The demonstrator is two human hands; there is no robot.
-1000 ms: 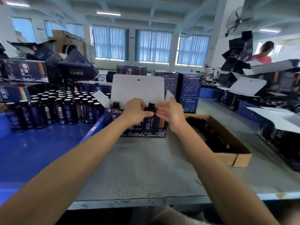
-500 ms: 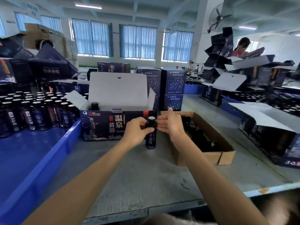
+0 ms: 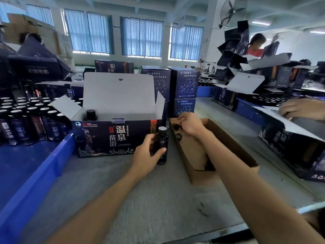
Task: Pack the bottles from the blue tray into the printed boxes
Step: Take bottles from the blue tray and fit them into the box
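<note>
Bottle [image 3: 162,143] stands upright on the worktop [image 3: 140,199], cap up, well back from the near edge, at the open printed box's [image 3: 105,138] right front corner. Left hand [image 3: 146,155] grips its body. Right hand [image 3: 190,125], fingers curled, is over the cardboard tray [image 3: 228,143]; whether it holds anything is unclear.

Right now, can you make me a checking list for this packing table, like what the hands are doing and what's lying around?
Surface: grey table, carrying the tray and boxes.
Job's things: blue tray on the left with upright bottles at its far end; open printed box with a packed bottle at its left end; standing bottle in front of it.
Clutter: brown cardboard box holding small dark pieces.
Grips: left grip holds the standing bottle; right grip hangs over the cardboard box, fingers curled, hold unclear.
Cables: nothing seen.
Surroundings: stacked boxes, another person's hand, wall fan.
</note>
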